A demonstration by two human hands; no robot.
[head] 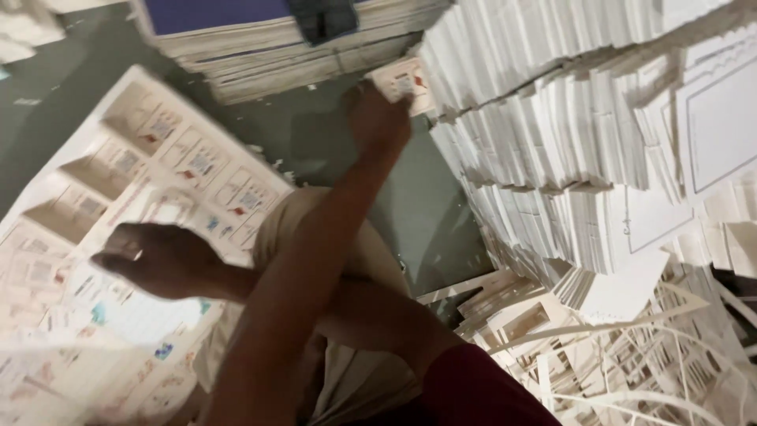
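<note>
A: Entry, head view. Start with the hands. Which one reaches forward?

B: The arms cross, so sides are read by tracing each arm back. The arm ending in the dark red sleeve (473, 390) comes from the lower right and passes under the other, so the hand (162, 259) at mid-left is taken as the right hand. The long arm running up the middle ends in the left hand (377, 118).

A: State of the left hand?

B: Fingers closed on the near edge of a small printed card (406, 83), held at the foot of the tall white stacks (568, 150). The card touches or nearly touches the stack face; blur prevents telling which.

A: Right hand?

B: Hovering over the large printed sheets (150, 158) at left, palm down, fingers loosely curled. Motion blur; cannot tell if it grips anything or touches the sheet.

A: The two hands relative to each other?

B: Well apart, forearms crossed above a knee in beige cloth (292, 221).

A: Surroundings?

B: Grey-green floor (430, 213) between sheets and stacks. A flat pile of sheets with a blue top (229, 24) at upper centre. Thin white paper trimmings (654, 363) tangled at lower right, below the stacks.
</note>
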